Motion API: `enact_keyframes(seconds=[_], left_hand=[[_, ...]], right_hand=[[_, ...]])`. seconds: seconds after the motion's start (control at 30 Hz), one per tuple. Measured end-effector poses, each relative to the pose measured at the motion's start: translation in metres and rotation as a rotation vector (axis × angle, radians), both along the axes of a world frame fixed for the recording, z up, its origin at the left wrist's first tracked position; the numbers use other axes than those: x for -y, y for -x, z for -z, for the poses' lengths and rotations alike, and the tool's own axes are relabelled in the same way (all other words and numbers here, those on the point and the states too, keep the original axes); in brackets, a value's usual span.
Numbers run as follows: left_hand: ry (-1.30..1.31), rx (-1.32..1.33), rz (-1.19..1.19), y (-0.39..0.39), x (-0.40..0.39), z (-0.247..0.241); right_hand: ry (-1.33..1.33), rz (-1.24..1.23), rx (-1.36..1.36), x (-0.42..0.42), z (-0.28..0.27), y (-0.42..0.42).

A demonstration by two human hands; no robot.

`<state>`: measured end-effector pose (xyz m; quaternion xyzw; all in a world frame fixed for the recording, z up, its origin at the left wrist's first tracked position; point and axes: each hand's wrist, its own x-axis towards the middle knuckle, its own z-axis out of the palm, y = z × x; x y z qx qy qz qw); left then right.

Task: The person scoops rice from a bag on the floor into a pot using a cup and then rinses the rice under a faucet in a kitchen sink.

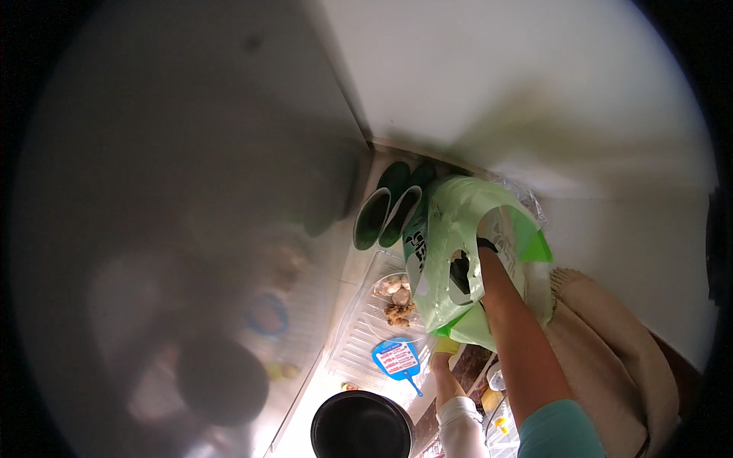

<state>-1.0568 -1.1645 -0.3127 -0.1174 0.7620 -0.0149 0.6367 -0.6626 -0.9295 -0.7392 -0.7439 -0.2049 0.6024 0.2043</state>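
Note:
My right forearm, in a teal sleeve, reaches into a pale green plastic bag. A black band circles the wrist; the bag hides my right hand, so its grip cannot be seen. My left hand is out of view. Dark material shows through an opening in the bag. Left of it, knobbly ginger-like pieces and pale rounded items lie in a clear round dish on a ribbed clear plastic tray. A blue fly-swatter-shaped paddle with a printed face lies across the tray.
Green rubber boots stand by the corner. A round black bin is at the bottom. A beige knitted cloth is on the right. A glossy grey panel fills the left; a white wall rises behind. A foot in a lime slipper is below the bag.

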Motion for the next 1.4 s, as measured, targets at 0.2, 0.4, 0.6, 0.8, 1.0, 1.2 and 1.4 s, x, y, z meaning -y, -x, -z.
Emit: enact_keyframes(seconds=[0.2,0.4,0.6,0.8,1.0,1.2,1.4], left_hand=[[0.041,0.000,-0.087,0.003,-0.009,-0.010],[-0.037,0.071,-0.087,0.021,0.015,-0.009],[-0.107,0.179,-0.087,0.043,0.034,-0.011],[-0.178,0.250,-0.099,0.069,0.057,-0.013],[-0.258,0.235,-0.150,0.070,0.057,-0.033],[-0.310,0.179,-0.028,0.085,0.069,-0.028],[-0.301,0.150,-0.064,0.083,0.062,-0.021]], right_hand=[[0.010,0.030,-0.130,-0.009,-0.003,0.011],[0.157,0.111,-0.446,-0.018,-0.047,0.008],[0.019,0.392,-0.519,0.004,-0.110,0.005],[-0.163,0.731,-0.711,0.016,-0.210,0.047],[-0.413,0.737,-0.801,0.031,-0.268,0.075],[-0.484,0.716,-0.677,0.045,-0.278,0.082],[-0.428,0.730,-0.667,0.058,-0.307,0.084]])
